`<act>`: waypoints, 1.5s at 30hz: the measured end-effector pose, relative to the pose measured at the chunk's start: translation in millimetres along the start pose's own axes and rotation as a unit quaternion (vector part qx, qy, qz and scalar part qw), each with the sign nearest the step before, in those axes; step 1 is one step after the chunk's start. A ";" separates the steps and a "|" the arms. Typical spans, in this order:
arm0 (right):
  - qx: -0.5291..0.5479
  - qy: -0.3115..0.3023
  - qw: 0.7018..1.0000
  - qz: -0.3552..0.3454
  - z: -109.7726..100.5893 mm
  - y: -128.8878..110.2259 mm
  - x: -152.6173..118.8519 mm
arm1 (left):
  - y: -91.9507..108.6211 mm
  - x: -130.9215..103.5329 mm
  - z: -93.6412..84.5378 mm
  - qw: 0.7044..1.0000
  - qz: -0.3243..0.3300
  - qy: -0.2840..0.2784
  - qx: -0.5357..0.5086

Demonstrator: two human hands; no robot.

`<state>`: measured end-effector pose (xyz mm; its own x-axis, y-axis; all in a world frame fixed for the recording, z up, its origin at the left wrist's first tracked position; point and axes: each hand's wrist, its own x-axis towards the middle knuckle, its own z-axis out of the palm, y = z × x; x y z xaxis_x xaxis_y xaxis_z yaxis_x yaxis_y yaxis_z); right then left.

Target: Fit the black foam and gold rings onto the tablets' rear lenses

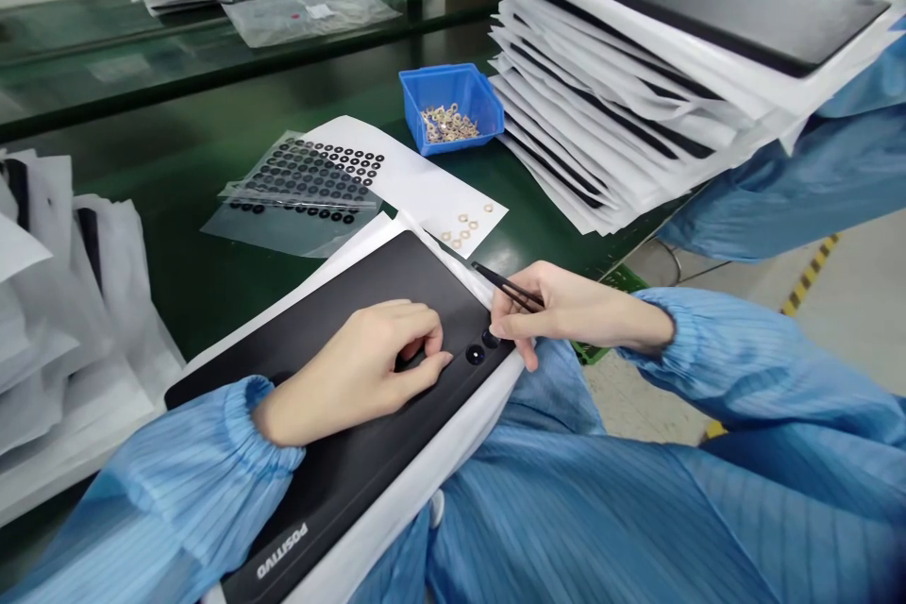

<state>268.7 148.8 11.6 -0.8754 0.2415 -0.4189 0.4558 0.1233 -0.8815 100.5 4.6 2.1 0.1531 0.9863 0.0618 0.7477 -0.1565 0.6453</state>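
Note:
A black laptop cover [368,293] marked POSITIVO lies slanted in front of me on a white foam sheet [425,481]. My left hand [368,359] rests on the cover, fingers curled in and thumb alongside, with nothing visible in it. Black tweezers [506,286] are in my right hand [548,307], their tips pointing up and left, away from the cover. That hand's fingertips touch the cover's right end, at one of two round dark lenses [490,338]. The other round lens [475,355] shows fully beside it.
A blue bin [453,146] holds small gold rings. Loose rings [464,234] and a sheet of black ring stickers [318,170] lie on white paper. Foam-wrapped covers [637,94] are stacked at right, more foam sheets [71,302] at left. A blue sleeve [771,179] shows at right.

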 end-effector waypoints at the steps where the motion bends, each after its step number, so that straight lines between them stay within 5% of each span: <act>1: -0.016 -0.003 1.000 -0.001 -0.1 -1.3 0.1 | -0.3 -0.1 0.1 1.000 0.000 0.000 0.000; 8: -0.111 -0.010 0.993 0.038 0.3 -10.1 3.5 | -1.5 -1.4 -0.3 1.000 0.007 0.004 0.010; 14: -0.048 -0.014 0.999 0.009 -1.7 -2.6 3.4 | -0.6 -2.3 -0.5 0.999 0.018 0.002 0.029; 18: 0.079 0.111 0.987 -0.081 2.8 7.2 -5.4 | 0.6 -5.7 4.9 0.993 0.065 0.015 0.101; 21: 0.153 0.272 0.939 -0.142 16.6 18.3 -12.3 | 2.7 -8.2 9.3 0.980 0.100 -0.009 0.173; 24: 0.224 0.347 0.899 -0.143 35.7 31.2 -15.4 | 4.5 -9.5 10.5 0.976 0.091 -0.025 0.195; 30: 0.237 0.393 0.882 -0.110 58.6 39.9 -13.1 | 4.2 -10.1 8.9 0.977 0.090 -0.034 0.190; 45: 0.124 0.425 0.894 -0.077 59.2 23.2 -14.9 | 4.7 -9.2 9.0 0.980 0.085 -0.028 0.178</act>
<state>282.8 91.1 -15.5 -0.4383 0.8964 -0.0656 0.1985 0.0253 -0.9798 108.4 -5.7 -2.3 0.3224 0.9415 0.0979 0.8847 -0.3365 0.3225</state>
